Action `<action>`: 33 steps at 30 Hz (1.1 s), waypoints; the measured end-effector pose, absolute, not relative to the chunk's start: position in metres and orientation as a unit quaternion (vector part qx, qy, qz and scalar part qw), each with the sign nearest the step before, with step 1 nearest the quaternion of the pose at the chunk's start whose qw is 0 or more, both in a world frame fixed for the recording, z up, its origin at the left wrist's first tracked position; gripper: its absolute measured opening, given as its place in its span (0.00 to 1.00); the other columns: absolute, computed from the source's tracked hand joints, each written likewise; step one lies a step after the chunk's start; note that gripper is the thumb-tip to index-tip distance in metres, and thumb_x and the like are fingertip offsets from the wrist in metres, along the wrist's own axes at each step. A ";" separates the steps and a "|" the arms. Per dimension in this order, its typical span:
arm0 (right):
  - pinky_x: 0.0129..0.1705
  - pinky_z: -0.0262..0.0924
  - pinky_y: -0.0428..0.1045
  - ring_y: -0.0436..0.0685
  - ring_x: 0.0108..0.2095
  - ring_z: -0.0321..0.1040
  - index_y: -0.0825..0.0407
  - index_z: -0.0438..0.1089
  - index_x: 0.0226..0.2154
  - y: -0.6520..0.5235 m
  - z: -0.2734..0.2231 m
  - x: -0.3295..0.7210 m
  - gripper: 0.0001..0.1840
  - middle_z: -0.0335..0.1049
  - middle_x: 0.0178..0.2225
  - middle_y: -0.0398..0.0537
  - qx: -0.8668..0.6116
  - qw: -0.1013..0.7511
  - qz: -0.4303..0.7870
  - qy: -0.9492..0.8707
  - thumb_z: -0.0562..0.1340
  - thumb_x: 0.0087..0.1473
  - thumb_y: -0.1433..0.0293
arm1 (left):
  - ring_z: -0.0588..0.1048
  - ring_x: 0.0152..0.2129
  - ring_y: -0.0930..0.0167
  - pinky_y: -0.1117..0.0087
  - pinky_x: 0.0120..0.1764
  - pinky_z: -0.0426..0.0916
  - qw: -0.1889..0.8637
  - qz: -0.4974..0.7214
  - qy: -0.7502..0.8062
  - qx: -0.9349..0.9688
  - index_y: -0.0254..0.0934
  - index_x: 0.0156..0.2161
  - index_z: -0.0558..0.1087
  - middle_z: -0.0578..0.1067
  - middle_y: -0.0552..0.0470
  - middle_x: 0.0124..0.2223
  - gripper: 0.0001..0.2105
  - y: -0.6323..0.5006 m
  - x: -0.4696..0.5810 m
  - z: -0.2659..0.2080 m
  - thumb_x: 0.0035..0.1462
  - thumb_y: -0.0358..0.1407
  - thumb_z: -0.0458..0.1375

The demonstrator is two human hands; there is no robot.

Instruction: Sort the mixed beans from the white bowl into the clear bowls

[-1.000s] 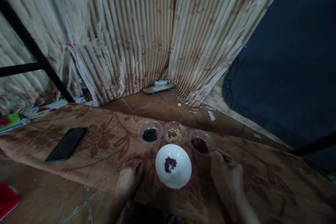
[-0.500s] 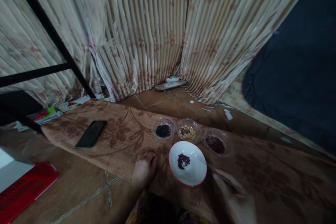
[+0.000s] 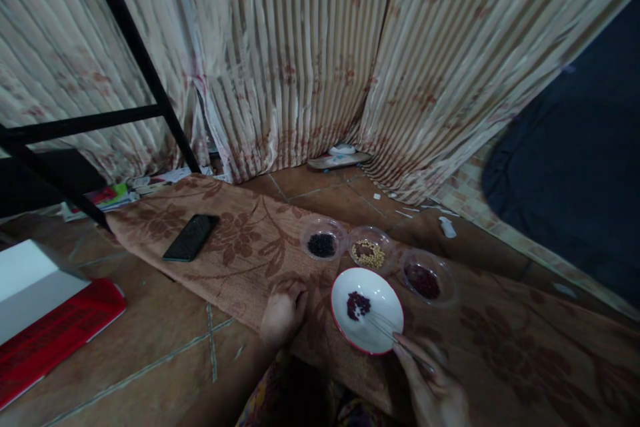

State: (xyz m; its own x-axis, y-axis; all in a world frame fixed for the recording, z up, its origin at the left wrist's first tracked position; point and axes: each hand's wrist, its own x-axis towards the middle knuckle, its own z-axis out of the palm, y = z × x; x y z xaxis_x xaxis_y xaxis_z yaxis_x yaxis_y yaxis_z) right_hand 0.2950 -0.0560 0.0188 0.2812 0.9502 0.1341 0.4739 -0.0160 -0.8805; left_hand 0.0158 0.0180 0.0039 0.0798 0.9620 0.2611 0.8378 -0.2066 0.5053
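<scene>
My right hand [image 3: 433,373] is closed round slim metal tweezers [image 3: 383,325], whose thin prongs reach into a white bowl [image 3: 385,297] with a red rim. Near the prong tips, small dark red beans [image 3: 357,305] lie on the bowl's inside, left of its middle. My left hand [image 3: 284,310] rests in a loose fist on the brown cloth, left of the bowl and apart from it. Beyond the bowl stand three clear plastic dishes: one with black beans [image 3: 321,245], one with yellow beans [image 3: 370,253], one with dark red beans [image 3: 423,280].
A phone [image 3: 191,238] lies on the patterned cloth [image 3: 245,267] to the left. A red and white box [image 3: 60,327] sits on the tiled floor at far left, below a black metal frame [image 3: 145,67]. Striped curtains [image 3: 300,60] hang behind. Small white scraps [image 3: 447,227] lie on the floor.
The tweezers have moved left and down inside the bowl, their tips now nearer the red beans. The whole view has shifted slightly. My left hand stays in its place on the cloth.
</scene>
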 end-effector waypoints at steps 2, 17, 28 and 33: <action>0.43 0.69 0.50 0.60 0.45 0.71 0.47 0.80 0.36 -0.056 0.019 0.294 0.19 0.75 0.43 0.50 -0.667 0.446 0.270 -0.532 0.64 0.49 0.51 | 0.75 0.35 0.66 0.63 0.43 0.66 0.111 0.279 0.619 0.726 0.39 0.34 0.73 0.77 0.49 0.36 0.09 0.018 0.016 0.005 0.62 0.33 0.51; 0.42 0.68 0.50 0.60 0.45 0.71 0.49 0.79 0.35 -0.056 0.016 0.292 0.20 0.75 0.41 0.51 -0.666 0.467 0.283 -0.508 0.65 0.49 0.51 | 0.74 0.34 0.66 0.64 0.42 0.66 0.109 0.279 0.622 0.724 0.38 0.33 0.73 0.77 0.49 0.35 0.10 0.018 0.018 0.009 0.62 0.33 0.51; 0.42 0.68 0.50 0.61 0.47 0.70 0.49 0.79 0.37 -0.058 0.015 0.290 0.20 0.75 0.43 0.52 -0.680 0.465 0.291 -0.487 0.64 0.50 0.52 | 0.74 0.35 0.65 0.64 0.42 0.65 0.107 0.278 0.622 0.724 0.38 0.33 0.72 0.77 0.49 0.35 0.09 0.019 0.016 0.004 0.62 0.33 0.51; 0.43 0.68 0.51 0.61 0.45 0.71 0.49 0.79 0.37 -0.058 0.017 0.288 0.21 0.75 0.43 0.52 -0.682 0.464 0.288 -0.486 0.64 0.50 0.51 | 0.74 0.35 0.66 0.64 0.42 0.65 0.110 0.275 0.619 0.728 0.38 0.34 0.72 0.77 0.49 0.35 0.09 0.019 0.015 0.002 0.63 0.34 0.50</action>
